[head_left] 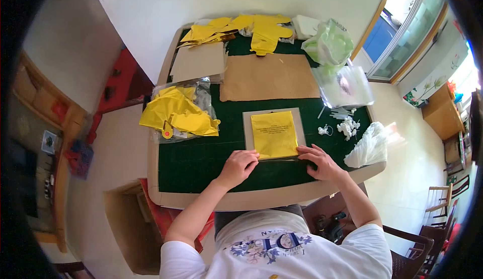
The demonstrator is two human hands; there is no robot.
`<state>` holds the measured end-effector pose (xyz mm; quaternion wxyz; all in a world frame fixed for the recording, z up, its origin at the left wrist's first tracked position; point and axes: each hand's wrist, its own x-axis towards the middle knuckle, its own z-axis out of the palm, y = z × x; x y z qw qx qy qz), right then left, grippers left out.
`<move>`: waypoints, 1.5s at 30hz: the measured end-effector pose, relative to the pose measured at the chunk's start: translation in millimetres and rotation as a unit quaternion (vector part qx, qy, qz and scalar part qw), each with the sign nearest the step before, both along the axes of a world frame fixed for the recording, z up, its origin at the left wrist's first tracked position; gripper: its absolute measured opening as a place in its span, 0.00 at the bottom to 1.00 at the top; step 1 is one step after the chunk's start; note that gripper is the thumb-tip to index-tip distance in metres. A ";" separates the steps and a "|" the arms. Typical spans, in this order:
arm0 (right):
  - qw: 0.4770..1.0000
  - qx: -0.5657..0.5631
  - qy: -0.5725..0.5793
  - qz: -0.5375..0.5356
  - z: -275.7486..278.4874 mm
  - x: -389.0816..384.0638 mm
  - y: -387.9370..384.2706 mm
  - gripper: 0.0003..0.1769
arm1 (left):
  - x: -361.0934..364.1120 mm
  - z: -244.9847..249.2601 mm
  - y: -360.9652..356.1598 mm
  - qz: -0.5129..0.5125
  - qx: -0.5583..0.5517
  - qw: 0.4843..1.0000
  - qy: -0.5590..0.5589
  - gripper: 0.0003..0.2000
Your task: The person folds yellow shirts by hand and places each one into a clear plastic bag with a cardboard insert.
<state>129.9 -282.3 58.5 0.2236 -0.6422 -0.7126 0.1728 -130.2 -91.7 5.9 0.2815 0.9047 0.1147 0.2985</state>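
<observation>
A folded yellow foil sheet with small dark print lies in front of me on a grey cardboard piece. My left hand rests at its lower left corner, fingertips on the edge and thumb a little apart. At the lower right corner, my right hand touches the edge with its fingers stretched out and its thumb spread away. The foil stays flat on the board, and neither hand lifts it.
Crumpled yellow foil in clear plastic lies left; more foil shapes lie at the back. Brown cardboard spans the middle. Clear bags, a green bag, white string and a white bag sit right.
</observation>
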 end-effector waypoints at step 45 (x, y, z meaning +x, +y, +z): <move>0.947 0.030 -0.007 -0.319 -37.9 -2.1 40.8 0.09 | 21.6 -1.3 0.5 0.101 -0.027 0.994 0.005 0.10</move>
